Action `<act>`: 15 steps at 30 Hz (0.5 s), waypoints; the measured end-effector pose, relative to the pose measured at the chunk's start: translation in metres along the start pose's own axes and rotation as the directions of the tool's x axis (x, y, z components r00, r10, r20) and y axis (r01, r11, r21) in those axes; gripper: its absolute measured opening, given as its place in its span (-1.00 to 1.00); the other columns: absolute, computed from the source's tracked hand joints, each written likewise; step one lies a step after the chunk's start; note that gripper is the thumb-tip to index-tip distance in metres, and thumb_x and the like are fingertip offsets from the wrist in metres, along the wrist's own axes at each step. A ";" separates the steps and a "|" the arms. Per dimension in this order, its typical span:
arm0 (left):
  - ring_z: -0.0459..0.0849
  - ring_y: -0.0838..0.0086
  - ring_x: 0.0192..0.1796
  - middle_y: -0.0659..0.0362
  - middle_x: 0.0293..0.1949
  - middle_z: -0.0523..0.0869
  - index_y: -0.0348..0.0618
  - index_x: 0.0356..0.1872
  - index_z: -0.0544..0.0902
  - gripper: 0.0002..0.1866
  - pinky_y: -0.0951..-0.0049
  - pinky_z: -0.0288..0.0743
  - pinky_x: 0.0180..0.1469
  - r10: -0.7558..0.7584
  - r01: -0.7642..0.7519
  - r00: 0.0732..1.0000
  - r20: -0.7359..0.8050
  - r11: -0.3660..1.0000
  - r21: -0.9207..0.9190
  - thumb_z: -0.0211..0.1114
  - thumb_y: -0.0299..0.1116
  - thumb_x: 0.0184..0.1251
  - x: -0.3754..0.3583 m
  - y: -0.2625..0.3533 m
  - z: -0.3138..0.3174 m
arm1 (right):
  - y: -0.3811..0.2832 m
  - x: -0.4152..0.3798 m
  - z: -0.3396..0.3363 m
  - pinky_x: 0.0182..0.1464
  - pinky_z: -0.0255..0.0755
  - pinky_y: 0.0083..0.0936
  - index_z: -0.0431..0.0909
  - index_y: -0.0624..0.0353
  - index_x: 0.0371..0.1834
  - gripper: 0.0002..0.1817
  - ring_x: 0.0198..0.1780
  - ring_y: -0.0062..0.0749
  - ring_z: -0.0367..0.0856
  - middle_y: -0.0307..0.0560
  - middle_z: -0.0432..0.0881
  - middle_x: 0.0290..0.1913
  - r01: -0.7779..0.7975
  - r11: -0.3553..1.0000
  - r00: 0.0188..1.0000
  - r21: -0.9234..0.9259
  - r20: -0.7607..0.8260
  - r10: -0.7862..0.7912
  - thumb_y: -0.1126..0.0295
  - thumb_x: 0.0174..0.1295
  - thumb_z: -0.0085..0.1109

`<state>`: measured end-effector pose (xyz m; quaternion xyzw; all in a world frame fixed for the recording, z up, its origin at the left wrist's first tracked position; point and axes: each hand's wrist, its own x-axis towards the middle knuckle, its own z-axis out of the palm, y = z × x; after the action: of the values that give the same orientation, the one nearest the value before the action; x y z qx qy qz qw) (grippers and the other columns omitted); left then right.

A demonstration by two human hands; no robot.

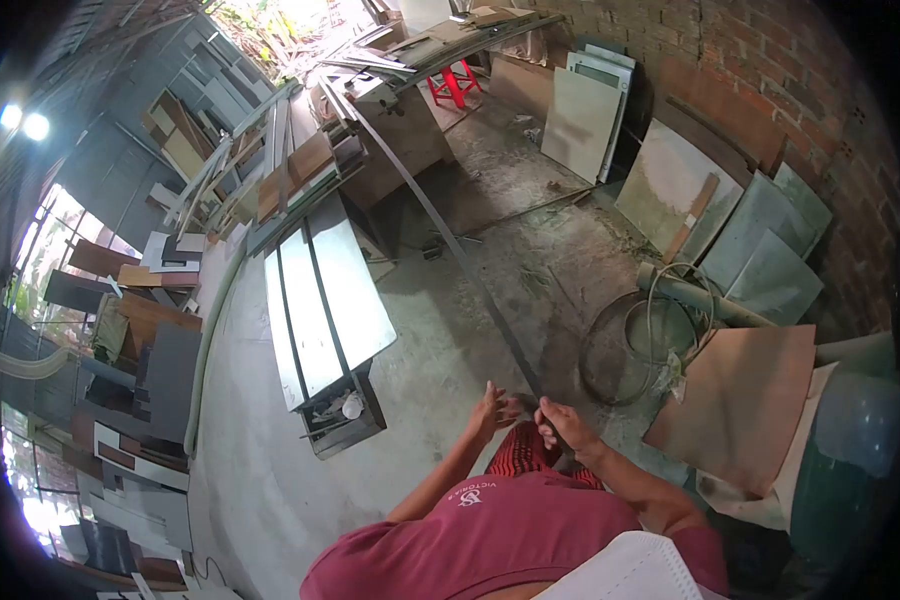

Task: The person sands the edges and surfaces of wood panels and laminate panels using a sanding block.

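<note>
A long, narrow dark grey strip (460, 255) runs from the workbench at the back down to my body. My right hand (567, 428) is closed around its near end, in front of my waist. The strip's tip passes down behind my fingers and is partly hidden. To the left of the strip is my left hand (490, 408), its thumb raised and apart from the other fingers. Those fingers are smeared by motion, and I see nothing held in them. The far end of the strip lies by the bench edge (335, 100).
A table saw (360, 310) with a bright metal top stands left of the strip. Coiled hose (620, 350) and a brown board (745, 400) lie on the right. Panels (580, 115) lean on the brick wall. A red stool (454, 84) stands under the back table.
</note>
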<state>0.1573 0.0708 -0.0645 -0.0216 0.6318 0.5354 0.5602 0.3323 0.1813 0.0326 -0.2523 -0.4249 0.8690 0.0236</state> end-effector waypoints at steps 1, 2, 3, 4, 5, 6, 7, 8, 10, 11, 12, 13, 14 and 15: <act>0.59 0.19 -0.12 -0.08 0.08 0.45 -0.18 0.31 0.13 -0.15 0.21 0.45 -0.02 0.004 -0.004 1.000 -0.005 1.000 -0.007 -0.20 0.34 0.24 -0.004 0.007 0.000 | -0.004 0.014 0.006 -0.56 0.29 -0.68 0.38 0.12 -0.45 -0.51 -0.67 -0.71 0.26 -0.37 0.29 -0.66 -0.003 1.000 1.000 -0.005 0.007 0.003 -0.11 0.30 -0.17; 0.59 0.20 -0.10 -0.09 0.09 0.44 -0.22 0.31 0.14 -0.15 0.23 0.43 0.01 0.065 -0.065 0.998 0.014 0.998 -0.008 -0.21 0.33 0.24 -0.011 0.018 0.002 | -0.009 0.029 0.010 -0.56 0.26 -0.69 0.39 0.10 -0.46 -0.52 -0.66 -0.71 0.26 -0.39 0.29 -0.67 -0.001 1.000 1.000 0.008 0.001 0.001 -0.11 0.30 -0.15; 0.58 0.22 -0.09 -0.09 0.11 0.43 -0.25 0.30 0.15 -0.15 0.25 0.42 0.04 0.126 -0.126 0.992 0.032 0.992 -0.010 -0.22 0.33 0.25 -0.020 0.031 0.004 | -0.014 0.043 0.015 -0.57 0.24 -0.70 0.39 0.09 -0.47 -0.53 -0.65 -0.72 0.26 -0.40 0.29 -0.67 0.001 1.000 1.000 0.020 -0.004 -0.001 -0.11 0.29 -0.13; 0.59 0.24 -0.08 -0.09 0.12 0.42 -0.30 0.30 0.14 -0.15 0.28 0.40 0.07 0.178 -0.178 0.984 0.013 0.984 -0.027 -0.23 0.31 0.28 -0.026 0.045 0.008 | -0.020 0.057 0.020 -0.55 0.24 -0.70 0.40 0.07 -0.47 -0.52 -0.65 -0.71 0.26 -0.40 0.29 -0.68 -0.015 1.000 1.000 0.013 0.003 0.015 -0.13 0.28 -0.13; 0.59 0.24 -0.08 -0.09 0.12 0.42 -0.30 0.30 0.14 -0.15 0.28 0.40 0.07 0.184 -0.183 0.983 0.003 0.982 -0.040 -0.23 0.31 0.28 -0.028 0.060 0.008 | -0.025 0.073 0.023 -0.55 0.24 -0.70 0.40 0.07 -0.47 -0.52 -0.65 -0.71 0.26 -0.40 0.29 -0.68 -0.023 1.000 1.000 0.002 0.014 0.023 -0.13 0.28 -0.13; 0.56 0.25 -0.03 -0.07 0.11 0.44 -0.29 0.30 0.13 -0.16 0.28 0.38 0.09 0.257 -0.257 0.966 0.016 0.966 -0.041 -0.24 0.29 0.29 -0.029 0.074 0.007 | -0.028 0.091 0.025 -0.55 0.24 -0.69 0.40 0.07 -0.47 -0.51 -0.65 -0.70 0.27 -0.40 0.29 -0.68 -0.020 1.000 1.000 -0.002 0.005 0.020 -0.15 0.26 -0.13; 0.53 0.26 0.03 -0.05 0.11 0.45 -0.28 0.31 0.11 -0.17 0.28 0.36 0.12 0.330 -0.328 0.944 0.030 0.944 -0.044 -0.24 0.28 0.30 -0.029 0.087 0.006 | -0.032 0.107 0.028 -0.55 0.25 -0.68 0.41 0.07 -0.48 -0.50 -0.64 -0.69 0.27 -0.40 0.28 -0.68 -0.016 1.000 1.000 -0.008 -0.007 0.016 -0.17 0.25 -0.13; 0.53 0.26 0.03 -0.05 0.11 0.45 -0.28 0.31 0.11 -0.17 0.28 0.36 0.12 0.336 -0.334 0.942 0.023 0.941 -0.063 -0.24 0.28 0.30 -0.028 0.099 0.005 | -0.039 0.122 0.030 -0.55 0.25 -0.68 0.41 0.07 -0.48 -0.50 -0.64 -0.69 0.27 -0.40 0.28 -0.68 -0.024 0.999 1.000 -0.027 -0.002 0.024 -0.17 0.25 -0.13; 0.54 0.26 0.03 -0.06 0.11 0.45 -0.29 0.30 0.12 -0.19 0.29 0.38 0.10 0.407 -0.407 0.913 -0.021 0.912 -0.052 -0.22 0.25 0.31 -0.023 0.125 0.003 | -0.054 0.149 0.036 -0.56 0.26 -0.64 0.42 0.07 -0.47 -0.50 -0.64 -0.67 0.28 -0.40 0.29 -0.68 -0.037 0.999 0.998 -0.026 -0.048 0.035 -0.17 0.25 -0.13; 0.54 0.26 0.03 -0.06 0.11 0.45 -0.29 0.30 0.12 -0.19 0.29 0.38 0.10 0.412 -0.413 0.911 -0.024 0.908 -0.066 -0.22 0.25 0.31 -0.021 0.138 0.002 | -0.064 0.161 0.039 -0.56 0.26 -0.64 0.42 0.07 -0.47 -0.50 -0.64 -0.67 0.28 -0.40 0.29 -0.68 -0.039 0.998 0.998 -0.041 -0.047 0.037 -0.17 0.25 -0.13; 0.54 0.25 0.03 -0.06 0.11 0.45 -0.29 0.30 0.12 -0.21 0.29 0.39 0.10 0.410 -0.412 0.911 -0.045 0.910 -0.049 -0.21 0.24 0.32 -0.018 0.150 0.000 | -0.074 0.172 0.043 -0.56 0.26 -0.63 0.42 0.07 -0.46 -0.50 -0.64 -0.66 0.29 -0.40 0.30 -0.67 -0.033 0.997 0.998 -0.065 -0.048 0.030 -0.17 0.25 -0.13; 0.54 0.24 0.03 -0.06 0.12 0.44 -0.30 0.30 0.12 -0.22 0.30 0.39 0.09 0.406 -0.409 0.911 -0.067 0.912 -0.031 -0.21 0.22 0.33 -0.016 0.161 -0.001 | -0.084 0.183 0.045 -0.56 0.25 -0.62 0.41 0.07 -0.46 -0.50 -0.64 -0.66 0.29 -0.40 0.31 -0.67 -0.028 0.996 0.999 -0.089 -0.048 0.024 -0.17 0.25 -0.13; 0.54 0.24 0.03 -0.06 0.12 0.44 -0.30 0.30 0.12 -0.22 0.30 0.39 0.09 0.411 -0.414 0.909 -0.068 0.909 -0.043 -0.21 0.22 0.33 -0.014 0.171 -0.002 | -0.092 0.196 0.045 -0.56 0.25 -0.62 0.41 0.07 -0.46 -0.50 -0.64 -0.66 0.29 -0.40 0.31 -0.67 -0.030 0.994 0.999 -0.103 -0.048 0.025 -0.17 0.25 -0.13; 0.54 0.24 0.03 -0.06 0.13 0.43 -0.28 0.30 0.12 -0.25 0.30 0.39 0.09 0.434 -0.436 0.899 -0.060 0.899 -0.037 -0.20 0.19 0.35 -0.013 0.180 -0.003 | -0.097 0.210 0.045 -0.56 0.25 -0.63 0.41 0.07 -0.45 -0.51 -0.65 -0.66 0.28 -0.40 0.31 -0.66 -0.021 0.994 0.999 -0.103 -0.046 0.016 -0.17 0.25 -0.13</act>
<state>0.0474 0.1372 0.0617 0.0929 0.6210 0.6617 0.4098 0.1118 0.2639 0.0408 -0.2765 -0.4665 0.8401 0.0119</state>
